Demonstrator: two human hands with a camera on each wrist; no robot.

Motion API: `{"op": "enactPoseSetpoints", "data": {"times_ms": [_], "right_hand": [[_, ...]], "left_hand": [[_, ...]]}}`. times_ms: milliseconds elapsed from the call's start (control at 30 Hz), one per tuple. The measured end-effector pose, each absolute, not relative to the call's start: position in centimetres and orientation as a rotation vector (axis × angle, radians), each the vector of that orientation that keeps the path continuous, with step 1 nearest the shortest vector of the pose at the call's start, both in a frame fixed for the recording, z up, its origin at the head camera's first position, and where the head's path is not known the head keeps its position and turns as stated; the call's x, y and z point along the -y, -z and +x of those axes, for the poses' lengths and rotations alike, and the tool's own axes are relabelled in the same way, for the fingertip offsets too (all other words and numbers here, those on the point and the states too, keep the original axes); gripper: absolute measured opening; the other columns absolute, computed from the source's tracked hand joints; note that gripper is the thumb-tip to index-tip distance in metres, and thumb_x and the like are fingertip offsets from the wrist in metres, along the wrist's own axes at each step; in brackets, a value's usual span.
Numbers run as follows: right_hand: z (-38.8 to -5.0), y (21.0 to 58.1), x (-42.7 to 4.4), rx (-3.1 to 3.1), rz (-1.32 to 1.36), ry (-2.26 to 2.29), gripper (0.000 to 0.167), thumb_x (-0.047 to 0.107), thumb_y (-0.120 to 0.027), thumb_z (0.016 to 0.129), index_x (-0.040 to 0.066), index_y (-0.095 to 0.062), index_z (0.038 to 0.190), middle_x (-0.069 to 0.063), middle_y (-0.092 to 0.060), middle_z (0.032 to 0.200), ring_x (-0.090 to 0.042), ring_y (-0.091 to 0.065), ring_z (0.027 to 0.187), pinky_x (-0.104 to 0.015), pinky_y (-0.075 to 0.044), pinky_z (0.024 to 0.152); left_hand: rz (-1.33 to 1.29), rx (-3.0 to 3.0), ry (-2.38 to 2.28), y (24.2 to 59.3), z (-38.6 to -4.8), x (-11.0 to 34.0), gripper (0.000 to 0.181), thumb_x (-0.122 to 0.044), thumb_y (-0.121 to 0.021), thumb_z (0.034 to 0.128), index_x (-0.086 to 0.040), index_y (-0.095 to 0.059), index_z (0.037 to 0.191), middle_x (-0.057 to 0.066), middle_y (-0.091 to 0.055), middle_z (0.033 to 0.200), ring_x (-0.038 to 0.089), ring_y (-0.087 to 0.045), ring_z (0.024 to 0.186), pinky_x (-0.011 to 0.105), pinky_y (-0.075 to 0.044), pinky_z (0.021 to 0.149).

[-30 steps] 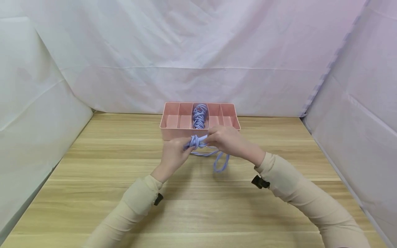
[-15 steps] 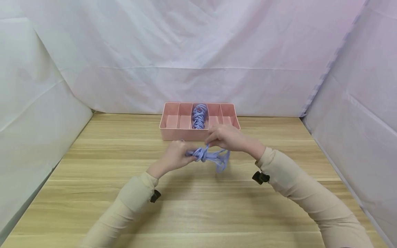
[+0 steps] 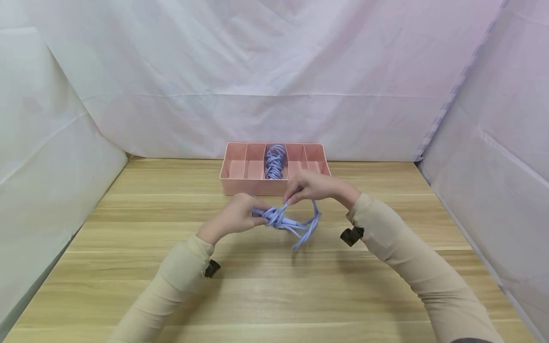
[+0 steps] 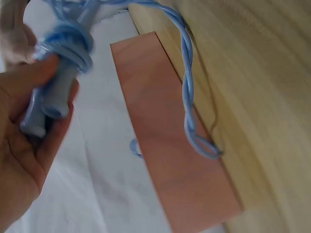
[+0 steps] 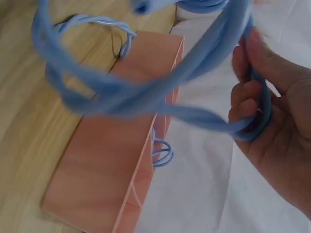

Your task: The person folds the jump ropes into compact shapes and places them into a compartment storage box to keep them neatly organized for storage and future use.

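Note:
A blue jump rope point(image 3: 274, 216), bundled with cord wound about its two handles point(image 4: 58, 97), is held above the table. My left hand point(image 3: 236, 214) grips the handle end; in the left wrist view its thumb and fingers point(image 4: 60, 133) close round them. With thumb and fingers my right hand point(image 3: 310, 186) pinches a strand of the cord point(image 5: 209, 119) just right of the windings. Loose twisted loops point(image 3: 315, 221) hang below and right of the bundle. Some of the left fingers are hidden in the head view.
Behind the hands stands a pink box point(image 3: 253, 186) with several compartments; another coiled blue rope point(image 3: 275, 162) lies in its middle one. The wooden table point(image 3: 274, 295) has white cloth point(image 3: 274, 71) hanging at the back and both sides.
The bundle and my left hand have come lower, towards the front. My right hand has drawn a strand away from the windings, and the loose loops have swung.

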State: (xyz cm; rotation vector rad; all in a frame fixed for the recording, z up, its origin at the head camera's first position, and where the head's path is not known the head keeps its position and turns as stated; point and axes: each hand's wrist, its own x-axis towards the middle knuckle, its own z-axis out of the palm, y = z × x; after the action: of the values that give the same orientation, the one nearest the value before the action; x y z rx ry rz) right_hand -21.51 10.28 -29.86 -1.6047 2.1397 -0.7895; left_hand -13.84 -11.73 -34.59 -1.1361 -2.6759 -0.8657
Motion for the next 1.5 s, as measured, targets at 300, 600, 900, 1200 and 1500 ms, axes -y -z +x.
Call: {"op": "enactPoseSetpoints", "data": {"times_ms": [300,600,900,1200,1500], "right_hand": [[-20.3,28.7,-8.9,-2.338,-1.651,0.436,0.004,0.008,-0.07,0.076,0.006,-0.072,0.078,0.0,-0.067,0.077,-0.011,-0.061,0.072,-0.021,-0.05,0.065],[-21.2,30.6,-10.0,-2.045,-1.634,0.93,0.011,0.002,-0.064,0.081,-0.004,-0.069,0.089,-0.008,-0.065,0.078,-0.011,-0.054,0.07,-0.024,-0.047,0.064],[-20.2,32.8,-9.5,-1.968,-0.96,1.757,0.012,0.008,-0.062,0.085,0.0,-0.069,0.09,0.005,-0.067,0.078,-0.009,-0.056,0.066,-0.02,-0.048,0.062],[-19.3,35.1,-5.3,-2.174,-0.314,1.93,0.021,-0.003,-0.038,0.091,-0.014,-0.053,0.101,-0.003,-0.051,0.068,-0.01,-0.048,0.058,-0.019,-0.044,0.046],[-17.5,35.5,-5.4,-2.409,-0.577,1.622,0.028,0.013,-0.047,0.095,-0.006,-0.065,0.085,-0.009,-0.06,0.062,-0.005,-0.037,0.038,-0.017,-0.029,0.036]], "left_hand": [[-1.181,2.574,0.393,33.8,-13.8,11.1,0.016,-0.007,-0.073,0.0633,-0.015,-0.06,0.063,-0.01,-0.053,0.056,0.009,-0.043,0.051,0.028,-0.038,0.046],[-1.153,2.773,1.493,35.3,-14.5,12.6,0.02,-0.005,-0.075,0.0704,-0.001,-0.072,0.089,-0.001,-0.066,0.071,0.007,-0.047,0.06,0.017,-0.041,0.05],[-0.807,2.11,2.475,37.3,-14.6,10.8,0.027,0.0,-0.065,0.0777,-0.022,-0.071,0.092,-0.008,-0.069,0.083,0.004,-0.061,0.074,0.019,-0.05,0.066],[-0.136,1.783,2.52,36.9,-14.8,9.4,0.034,0.009,-0.055,0.0801,-0.022,-0.068,0.083,-0.011,-0.068,0.076,0.003,-0.059,0.068,0.017,-0.047,0.064],[0.124,1.62,2.406,36.4,-15.4,10.3,0.031,0.006,-0.062,0.0794,-0.024,-0.068,0.08,-0.012,-0.069,0.079,0.003,-0.062,0.07,0.018,-0.05,0.067]]}}
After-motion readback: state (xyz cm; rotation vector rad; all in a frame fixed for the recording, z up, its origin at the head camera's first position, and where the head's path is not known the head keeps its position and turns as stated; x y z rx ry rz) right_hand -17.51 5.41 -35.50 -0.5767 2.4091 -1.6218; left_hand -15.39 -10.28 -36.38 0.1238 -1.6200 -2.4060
